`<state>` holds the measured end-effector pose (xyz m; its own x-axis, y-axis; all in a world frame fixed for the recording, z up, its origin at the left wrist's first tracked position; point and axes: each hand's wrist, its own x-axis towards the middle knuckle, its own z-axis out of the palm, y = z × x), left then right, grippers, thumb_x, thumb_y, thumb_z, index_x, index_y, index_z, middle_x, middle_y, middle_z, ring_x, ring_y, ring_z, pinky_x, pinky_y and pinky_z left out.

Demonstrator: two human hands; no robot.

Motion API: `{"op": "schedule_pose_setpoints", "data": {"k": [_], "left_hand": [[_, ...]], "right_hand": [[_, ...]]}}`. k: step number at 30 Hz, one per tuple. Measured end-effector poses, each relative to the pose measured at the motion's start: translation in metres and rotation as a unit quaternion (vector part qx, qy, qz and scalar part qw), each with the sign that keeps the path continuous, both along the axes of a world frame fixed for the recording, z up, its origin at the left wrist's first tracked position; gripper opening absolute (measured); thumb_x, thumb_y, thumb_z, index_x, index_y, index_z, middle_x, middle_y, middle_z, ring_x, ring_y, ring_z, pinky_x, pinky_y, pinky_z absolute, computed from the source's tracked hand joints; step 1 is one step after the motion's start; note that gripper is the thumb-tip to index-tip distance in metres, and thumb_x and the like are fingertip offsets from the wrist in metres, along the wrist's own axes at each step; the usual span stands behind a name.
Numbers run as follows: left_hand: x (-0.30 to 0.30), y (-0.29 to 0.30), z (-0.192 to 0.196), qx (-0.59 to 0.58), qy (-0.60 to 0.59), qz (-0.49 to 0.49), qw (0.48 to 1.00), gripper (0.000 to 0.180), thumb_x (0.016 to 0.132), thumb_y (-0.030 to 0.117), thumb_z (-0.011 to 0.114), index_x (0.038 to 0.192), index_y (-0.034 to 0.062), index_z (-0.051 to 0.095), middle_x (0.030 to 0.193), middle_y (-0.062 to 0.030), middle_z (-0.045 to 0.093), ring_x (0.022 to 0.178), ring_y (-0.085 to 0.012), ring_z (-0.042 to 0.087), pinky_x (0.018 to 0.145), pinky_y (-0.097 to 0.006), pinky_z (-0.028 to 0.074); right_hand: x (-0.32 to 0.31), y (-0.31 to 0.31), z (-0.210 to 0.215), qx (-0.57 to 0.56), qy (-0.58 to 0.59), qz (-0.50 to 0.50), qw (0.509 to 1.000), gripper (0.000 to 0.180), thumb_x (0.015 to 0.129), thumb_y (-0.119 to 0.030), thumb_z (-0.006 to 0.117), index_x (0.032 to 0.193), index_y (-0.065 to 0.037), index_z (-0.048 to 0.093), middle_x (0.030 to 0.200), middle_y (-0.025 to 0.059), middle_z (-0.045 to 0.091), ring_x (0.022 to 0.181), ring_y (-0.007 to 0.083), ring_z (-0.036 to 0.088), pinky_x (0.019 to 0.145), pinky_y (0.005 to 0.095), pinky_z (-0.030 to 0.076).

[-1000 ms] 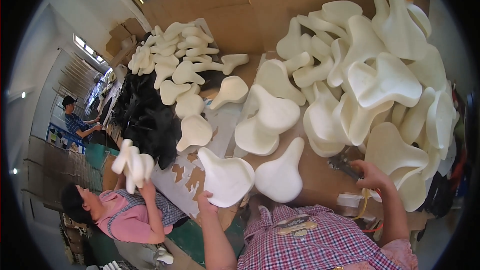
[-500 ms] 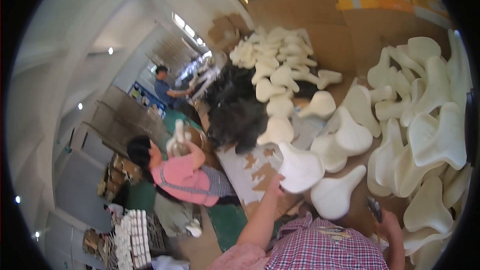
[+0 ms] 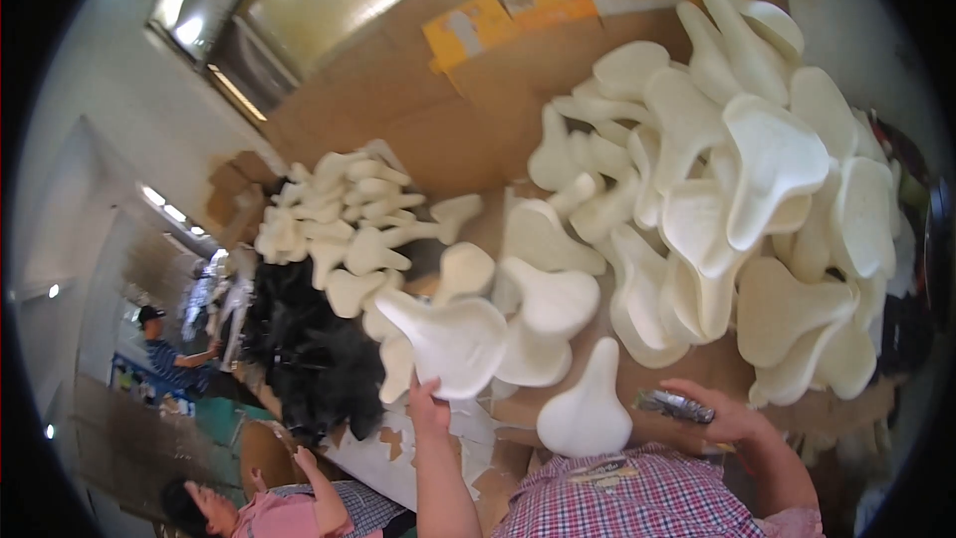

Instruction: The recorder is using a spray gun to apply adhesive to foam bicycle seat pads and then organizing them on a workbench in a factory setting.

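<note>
1. With 12 o'clock at the top of the view, a pale saddle-shaped piece [image 3: 453, 344] is pinched at its rim, near 6 o'clock, by the fingers of the left hand [image 3: 430, 410]; its narrow nose is pointed towards 10 o'clock.
2. A metal tool [image 3: 677, 405], blurred in detail, is gripped by the curled fingers of the right hand [image 3: 732, 420].
3. From the held piece, a lone pale piece [image 3: 586, 413] is seen at 4 o'clock, its nose turned to 12, near a checked garment [image 3: 637, 488].
4. At 2 o'clock, a large heap of similar pieces [image 3: 697, 130] is piled on the bench [image 3: 717, 371].
5. At 11 o'clock, a smaller heap [image 3: 339, 204] is placed; at 9, black material [image 3: 309, 339] is bunched.
6. Beyond, at 12, a cardboard panel [image 3: 398, 130] is stood upright.
7. Towards 7 o'clock, a co-worker's pink top [image 3: 274, 518] is partly shown.
</note>
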<state>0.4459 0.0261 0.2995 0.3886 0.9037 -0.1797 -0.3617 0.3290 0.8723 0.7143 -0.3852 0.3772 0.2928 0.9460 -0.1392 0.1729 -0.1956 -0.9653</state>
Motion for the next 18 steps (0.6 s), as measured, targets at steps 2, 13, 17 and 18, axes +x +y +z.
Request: {"op": "schedule_pose_setpoints", "data": {"k": [2,13,17,18], "left_hand": [[0.031,0.007,0.023,0.005,-0.021,-0.058,0.998,0.064,0.077,-0.003,0.047,0.139,0.0022,0.036,0.130,-0.0156,0.050,0.119,-0.0314,0.051,0.103,-0.043,0.042],[0.095,0.057,-0.012,-0.072,0.031,-0.183,0.980,0.063,0.080,0.000,0.052,0.141,0.0077,0.037,0.127,-0.0105,0.053,0.110,-0.0251,0.057,0.083,-0.039,0.054],[0.093,0.069,-0.019,-0.106,0.045,-0.195,0.974,0.061,0.080,0.000,0.052,0.140,0.0083,0.040,0.123,-0.0103,0.056,0.106,-0.0248,0.060,0.079,-0.038,0.056],[0.094,0.069,-0.020,-0.112,0.044,-0.196,0.973,0.061,0.080,0.000,0.051,0.139,0.0086,0.040,0.122,-0.0103,0.057,0.104,-0.0247,0.061,0.077,-0.038,0.056]], "right_hand": [[-0.012,0.010,0.054,0.007,0.054,-0.016,0.998,0.065,0.081,-0.006,0.068,0.139,-0.010,0.039,0.111,0.0098,0.062,0.101,0.0191,0.060,0.085,0.0325,0.048],[-0.072,0.092,0.142,-0.007,-0.068,-0.116,0.991,0.053,0.082,0.000,0.064,0.132,-0.006,0.047,0.092,0.0037,0.065,0.075,0.0090,0.058,0.067,0.0257,0.048],[-0.087,0.099,0.140,0.082,-0.004,-0.200,0.976,0.057,0.078,0.006,0.063,0.132,-0.005,0.048,0.097,0.0098,0.062,0.085,0.0160,0.059,0.074,0.0315,0.049],[-0.088,0.096,0.139,0.081,0.007,-0.205,0.975,0.056,0.079,0.004,0.064,0.131,-0.004,0.048,0.096,0.0066,0.063,0.083,0.0122,0.058,0.072,0.0283,0.049]]}}
